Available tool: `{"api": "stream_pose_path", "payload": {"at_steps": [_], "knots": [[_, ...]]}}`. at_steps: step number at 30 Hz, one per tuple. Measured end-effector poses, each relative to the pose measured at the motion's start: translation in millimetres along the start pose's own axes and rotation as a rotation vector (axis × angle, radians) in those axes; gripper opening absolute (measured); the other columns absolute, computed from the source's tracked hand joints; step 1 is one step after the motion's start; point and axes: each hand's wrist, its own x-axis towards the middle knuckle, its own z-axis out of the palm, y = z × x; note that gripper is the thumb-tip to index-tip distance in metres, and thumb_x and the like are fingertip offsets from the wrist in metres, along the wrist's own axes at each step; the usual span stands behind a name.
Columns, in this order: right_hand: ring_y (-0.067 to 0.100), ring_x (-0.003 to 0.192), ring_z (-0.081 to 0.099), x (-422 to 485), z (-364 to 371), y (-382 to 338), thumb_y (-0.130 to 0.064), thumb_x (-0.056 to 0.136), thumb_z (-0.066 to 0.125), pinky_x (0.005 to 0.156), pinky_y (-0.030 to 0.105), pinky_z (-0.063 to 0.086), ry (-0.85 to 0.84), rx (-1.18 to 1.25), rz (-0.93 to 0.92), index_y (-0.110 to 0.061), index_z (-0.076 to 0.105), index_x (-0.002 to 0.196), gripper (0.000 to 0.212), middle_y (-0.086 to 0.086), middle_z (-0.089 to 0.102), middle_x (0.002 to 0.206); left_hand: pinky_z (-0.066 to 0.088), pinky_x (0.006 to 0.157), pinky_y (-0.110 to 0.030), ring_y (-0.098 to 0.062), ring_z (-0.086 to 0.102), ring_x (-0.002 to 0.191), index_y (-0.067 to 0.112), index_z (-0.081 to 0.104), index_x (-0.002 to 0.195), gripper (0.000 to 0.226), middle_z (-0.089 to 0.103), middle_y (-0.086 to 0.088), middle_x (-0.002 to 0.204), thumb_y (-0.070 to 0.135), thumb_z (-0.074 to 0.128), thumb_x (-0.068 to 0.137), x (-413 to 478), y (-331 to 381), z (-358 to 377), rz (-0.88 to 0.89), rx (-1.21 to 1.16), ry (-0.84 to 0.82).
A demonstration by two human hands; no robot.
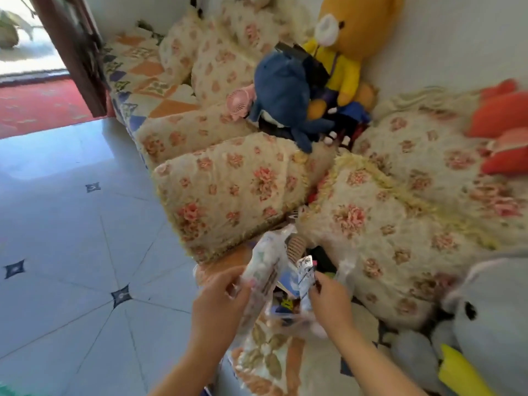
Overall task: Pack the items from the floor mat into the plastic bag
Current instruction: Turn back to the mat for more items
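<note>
Left hand (223, 295) grips the plastic bag (267, 264) by its left rim, fingers curled into the film. Bag sits upright on the floor mat (265, 364), mouth half open. Just right of the mouth, right hand (328, 301) pinches a slim white packet (305, 277). Risk: rim held on one side only, so it may sag and the packet snags, dropping beside the bag.

Cushions (228, 190): cream with pink floral print. Floor (71, 238): pale blue-white tiles with dark blue diamonds. Above the cushions, plush (285, 92) blue, bear (351, 32) orange and yellow.
</note>
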Motion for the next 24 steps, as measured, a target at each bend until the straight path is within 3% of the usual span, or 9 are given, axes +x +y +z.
{"api": "stream_pose_path", "payload": {"at_steps": [2, 4, 6, 8, 10, 13, 19, 24], "knots": [[0.025, 0.072, 0.059, 21, 5, 7, -0.008, 0.091, 0.043, 0.053, 0.032, 0.036, 0.027, 0.04, 0.113, -0.01, 0.064, 0.101, 0.024, 0.01, 0.067, 0.087, 0.039, 0.063, -0.005, 0.0, 0.055, 0.075, 0.027, 0.069, 0.101, 0.021, 0.06, 0.014, 0.081, 0.025, 0.068, 0.081, 20, 5, 6, 0.027, -0.019, -0.09], [0.019, 0.062, 0.054, 37, 7, 7, -0.007, 0.09, 0.041, 0.051, 0.032, 0.036, 0.046, 0.038, 0.2, -0.011, 0.064, 0.096, 0.024, 0.011, 0.066, 0.085, 0.041, 0.065, -0.01, -0.002, 0.056, 0.077, 0.028, 0.069, 0.098, 0.019, 0.058, 0.016, 0.08, 0.024, 0.068, 0.08, 38, 12, 9, 0.058, -0.029, -0.176], [0.009, 0.056, 0.045, 48, 3, -3, -0.01, 0.093, 0.04, 0.047, 0.026, 0.032, 0.067, 0.026, 0.247, -0.01, 0.063, 0.105, 0.026, 0.011, 0.067, 0.09, 0.044, 0.068, -0.018, -0.003, 0.056, 0.077, 0.028, 0.069, 0.097, 0.018, 0.058, 0.016, 0.079, 0.023, 0.069, 0.079, 57, 19, 12, 0.071, -0.054, -0.249], [0.014, 0.067, 0.054, 54, -7, -14, -0.013, 0.096, 0.04, 0.052, 0.029, 0.039, 0.072, 0.009, 0.266, -0.008, 0.06, 0.113, 0.027, 0.011, 0.067, 0.096, 0.044, 0.064, -0.016, -0.003, 0.055, 0.073, 0.026, 0.069, 0.097, 0.019, 0.062, 0.013, 0.078, 0.025, 0.07, 0.078, 75, 24, 21, 0.084, -0.079, -0.303], [0.026, 0.089, 0.061, 54, -14, -21, -0.01, 0.095, 0.041, 0.069, 0.034, 0.045, 0.097, 0.004, 0.288, -0.006, 0.057, 0.12, 0.03, 0.013, 0.066, 0.107, 0.042, 0.061, -0.01, -0.001, 0.054, 0.07, 0.028, 0.067, 0.098, 0.018, 0.063, 0.012, 0.077, 0.029, 0.069, 0.08, 86, 29, 33, 0.098, -0.075, -0.354], [0.023, 0.103, 0.06, 48, -20, -19, -0.011, 0.095, 0.041, 0.077, 0.03, 0.047, 0.155, -0.031, 0.301, -0.013, 0.052, 0.13, 0.037, 0.008, 0.062, 0.121, 0.04, 0.062, -0.005, -0.001, 0.053, 0.07, 0.029, 0.065, 0.099, 0.016, 0.06, 0.012, 0.076, 0.03, 0.067, 0.083, 92, 39, 55, 0.081, -0.101, -0.4], [0.018, 0.107, 0.055, 46, -25, 4, -0.009, 0.092, 0.044, 0.077, 0.028, 0.047, 0.287, 0.001, 0.273, -0.02, 0.051, 0.13, 0.04, 0.003, 0.055, 0.124, 0.04, 0.055, -0.008, -0.001, 0.053, 0.07, 0.027, 0.063, 0.102, 0.015, 0.061, 0.012, 0.079, 0.028, 0.062, 0.087, 91, 49, 106, -0.036, -0.151, -0.449], [0.024, 0.106, 0.053, 62, -23, 27, -0.007, 0.085, 0.058, 0.08, 0.033, 0.048, 0.345, -0.095, 0.236, -0.016, 0.058, 0.122, 0.038, 0.006, 0.051, 0.114, 0.035, 0.048, -0.009, -0.005, 0.045, 0.057, 0.014, 0.065, 0.099, 0.017, 0.051, 0.01, 0.064, 0.027, 0.059, 0.089, 101, 42, 150, -0.144, -0.134, -0.378]]}}
